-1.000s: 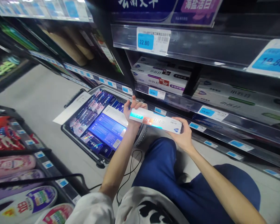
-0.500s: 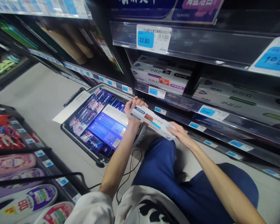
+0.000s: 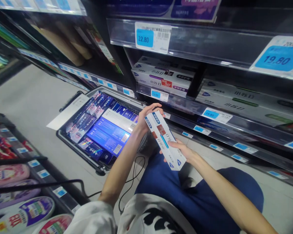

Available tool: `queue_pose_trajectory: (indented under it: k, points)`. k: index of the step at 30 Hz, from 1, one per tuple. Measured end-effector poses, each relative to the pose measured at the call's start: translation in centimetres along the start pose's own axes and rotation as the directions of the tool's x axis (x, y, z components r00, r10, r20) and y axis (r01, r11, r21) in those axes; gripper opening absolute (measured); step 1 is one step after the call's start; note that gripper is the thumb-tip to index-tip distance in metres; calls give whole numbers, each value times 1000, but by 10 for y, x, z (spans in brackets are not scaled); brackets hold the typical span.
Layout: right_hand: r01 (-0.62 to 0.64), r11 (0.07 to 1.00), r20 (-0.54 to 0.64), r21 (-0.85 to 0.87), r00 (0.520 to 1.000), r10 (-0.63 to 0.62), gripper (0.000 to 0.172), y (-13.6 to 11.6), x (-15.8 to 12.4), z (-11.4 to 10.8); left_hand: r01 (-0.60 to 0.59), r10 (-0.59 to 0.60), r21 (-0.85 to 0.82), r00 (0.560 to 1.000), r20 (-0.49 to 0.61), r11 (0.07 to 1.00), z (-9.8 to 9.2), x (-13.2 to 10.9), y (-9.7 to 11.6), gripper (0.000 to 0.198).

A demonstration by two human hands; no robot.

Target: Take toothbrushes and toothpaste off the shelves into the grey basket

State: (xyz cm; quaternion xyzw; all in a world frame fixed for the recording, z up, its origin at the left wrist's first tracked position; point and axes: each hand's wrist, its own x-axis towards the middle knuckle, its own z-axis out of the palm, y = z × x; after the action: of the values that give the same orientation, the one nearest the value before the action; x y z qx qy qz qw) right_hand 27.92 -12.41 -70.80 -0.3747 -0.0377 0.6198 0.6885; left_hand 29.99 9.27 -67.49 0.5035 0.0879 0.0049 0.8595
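Observation:
Between my two hands is a white toothpaste box [image 3: 164,143] with red and blue patches and dark lettering, tilted with its lower end towards me. My left hand [image 3: 147,118] is closed around the upper end, its fingertips curling over the edge. Lower down, my right hand [image 3: 182,150] grips the long side, thumb on top and fingers partly hidden underneath. Left of my left forearm stands a dark-rimmed shopping basket [image 3: 73,148] filled with blue and purple boxes. A white box and a blue-printed box [image 3: 107,131] lie on top of them.
On the right, shelves with price tags [image 3: 153,37] hold white toothpaste boxes [image 3: 164,76]. A white paper sheet [image 3: 67,110] lies over the basket's far edge. Bottles [image 3: 21,214] line a low shelf at left. A black cable [image 3: 134,175] runs across the floor.
The toothpaste box has turned steeper, its near end swinging down towards me and its printed faces tipping up. My right hand moved down and left with it. The view shifted slightly.

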Motion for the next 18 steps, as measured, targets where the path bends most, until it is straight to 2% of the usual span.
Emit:
queue_pose_trajectory:
  k: [3, 6, 8, 10, 14, 16, 18]
  points:
    - [89, 996, -127, 6, 988, -88, 56, 4, 3, 6, 35, -35, 9, 999, -9, 999, 3, 0, -5, 39]
    - [187, 982, -267, -9, 946, -182, 52, 11, 10, 10, 84, -84, 9, 996, 33, 996, 2, 1, -12, 47]
    - [250, 968, -318, -28, 916, -246, 48, 17, 14, 10, 127, -133, 82, 989, 67, 988, -1, 0, -17, 57]
    - [291, 956, -319, -38, 903, -287, 46, 20, 18, 9, 182, -204, 204, 974, 94, 962, -4, -1, -21, 69]
    - [238, 964, -246, -116, 934, -260, 41, 20, 21, 2, 265, -345, 396, 927, 147, 879, -8, -3, -22, 79]
    - [185, 964, -258, -189, 938, -231, 38, 17, 21, -1, 238, -363, 438, 904, 226, 867, -8, -3, -21, 75]
    - [161, 956, -299, -243, 926, -232, 40, 15, 21, -4, 169, -330, 449, 891, 310, 878, -8, -2, -21, 69]
